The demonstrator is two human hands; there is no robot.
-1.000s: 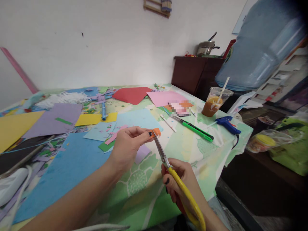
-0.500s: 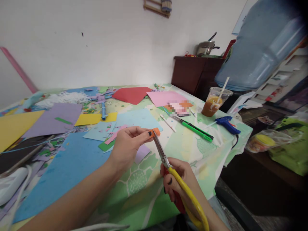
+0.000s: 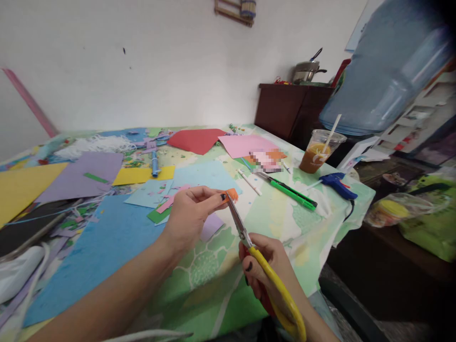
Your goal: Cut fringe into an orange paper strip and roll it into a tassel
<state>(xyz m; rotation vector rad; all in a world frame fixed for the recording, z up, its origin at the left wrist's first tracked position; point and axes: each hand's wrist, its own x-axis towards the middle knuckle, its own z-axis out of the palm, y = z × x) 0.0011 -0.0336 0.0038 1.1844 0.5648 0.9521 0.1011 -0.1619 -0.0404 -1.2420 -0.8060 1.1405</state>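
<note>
My left hand pinches a small orange piece of paper between thumb and fingers above the table. The paper's far edge looks cut into a fringe. In my right hand is a pair of scissors with a yellow and a red handle, the fingers wrapped round the grips. Its blades point up and away and meet the orange paper beside my left thumb. Below my left hand lie a lilac paper, a green strip and pink strips.
A green utility knife, a white stick and a blue glue gun lie to the right. Near them stands a cup with a straw. Blue craft sheets and many scraps cover the left, by a white corded device.
The scissor blades look closer together at the orange paper, and its fringe shows more spread strands. Both hands stay in nearly the same place; the view has shifted slightly.
</note>
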